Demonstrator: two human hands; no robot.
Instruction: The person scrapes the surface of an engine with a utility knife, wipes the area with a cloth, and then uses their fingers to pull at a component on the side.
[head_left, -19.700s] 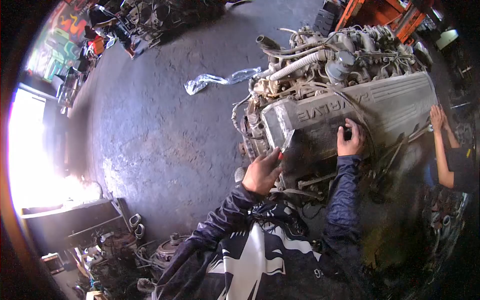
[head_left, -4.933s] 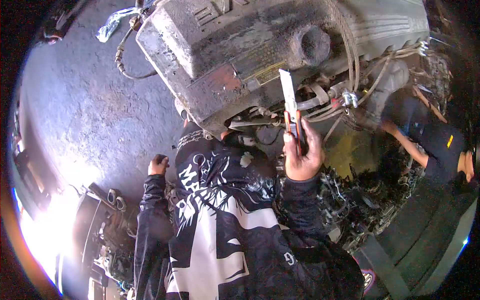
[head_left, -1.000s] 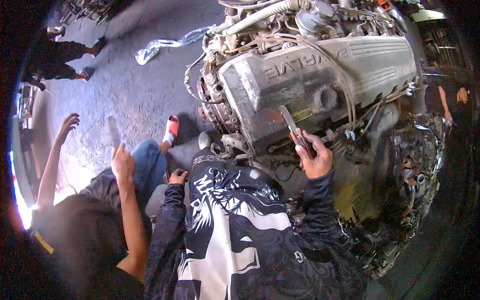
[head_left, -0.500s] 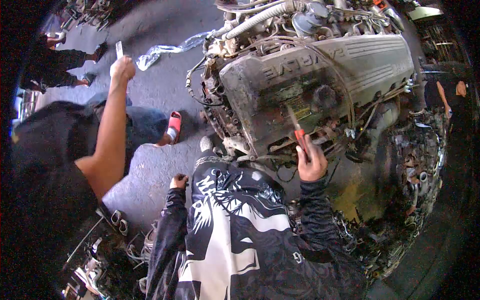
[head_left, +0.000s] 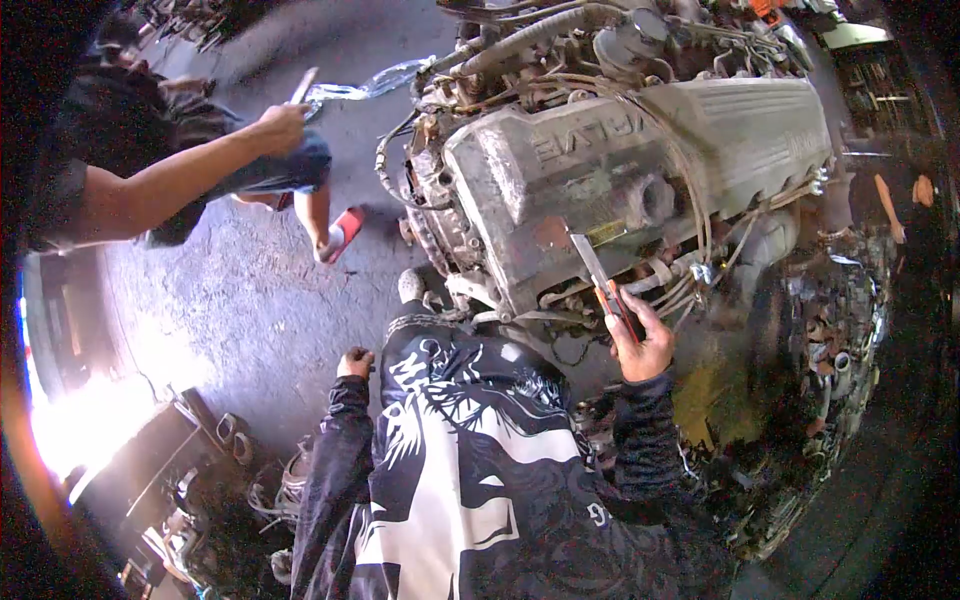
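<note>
My right hand (head_left: 643, 340) grips a utility knife (head_left: 594, 265) with an orange and dark handle. Its long flat blade points up and away from me, overlapping the lower front of a large engine's valve cover (head_left: 640, 130) in this view. The cover is dusty grey, oil-stained, with raised "VALVE" lettering and a round cap (head_left: 650, 200) nearest the blade. Low at my left side, my left hand (head_left: 356, 363) hangs with its fingers curled in and nothing showing in them, beside my printed black-and-white shirt (head_left: 440, 450).
Another person's hand (head_left: 283, 128) at the upper left holds a thin pale strip, near clear plastic (head_left: 375, 84) beside the engine. Hoses (head_left: 690, 170) cross the cover. Engine parts (head_left: 830, 350) crowd the right side, and more parts (head_left: 180, 520) lie at lower left.
My right hand has moved slightly right and down with the knife, whose blade now shows sharply. The other person has shifted away toward the upper left, lowering the raised arm. My left hand stays put.
</note>
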